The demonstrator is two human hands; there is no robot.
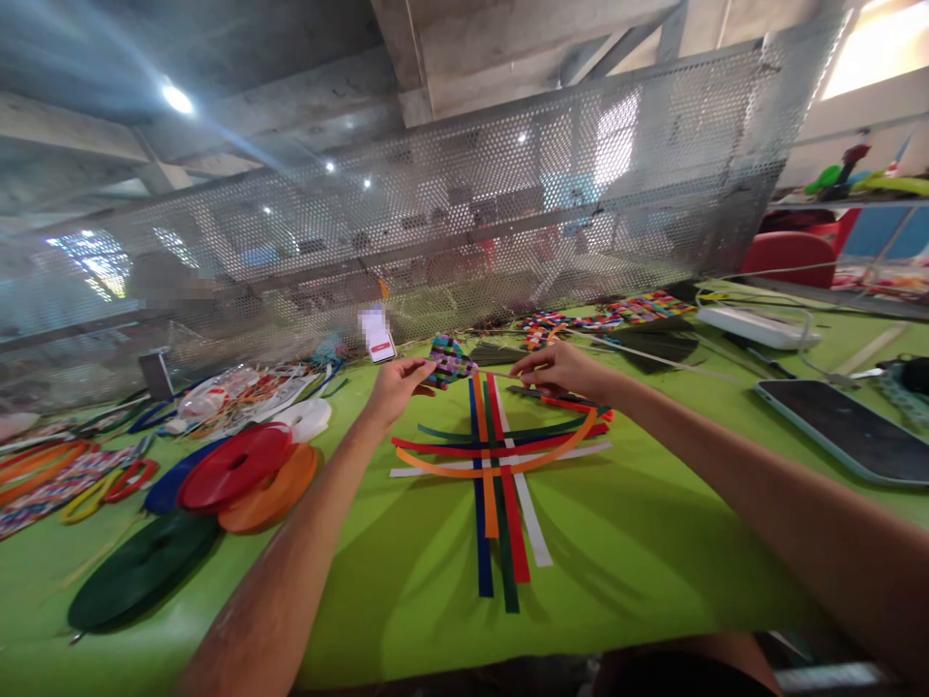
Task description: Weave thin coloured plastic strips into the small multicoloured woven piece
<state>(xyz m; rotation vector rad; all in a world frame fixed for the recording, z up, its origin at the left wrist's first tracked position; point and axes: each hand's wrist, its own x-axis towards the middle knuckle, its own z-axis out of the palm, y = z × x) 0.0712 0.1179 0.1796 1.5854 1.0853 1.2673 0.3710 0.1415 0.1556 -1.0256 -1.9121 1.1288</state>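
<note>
My left hand pinches a small woven piece in purple, teal and black between thumb and fingers, above the far side of the table. To the right, my right hand is closed in a pinch, and a thin pale strip seems to run from its fingertips toward the woven piece. Below both hands lies a loose cross of interlaced flat strips in blue, orange, green, red and white. Two of its crosswise strips bow upward at the ends. Near my right hand lie scissors with red handles, partly hidden.
Rolls of strip lie at left: red, orange and green. A phone with a lit screen leans near the mesh panel. At right are a dark phone and a white power strip with cables.
</note>
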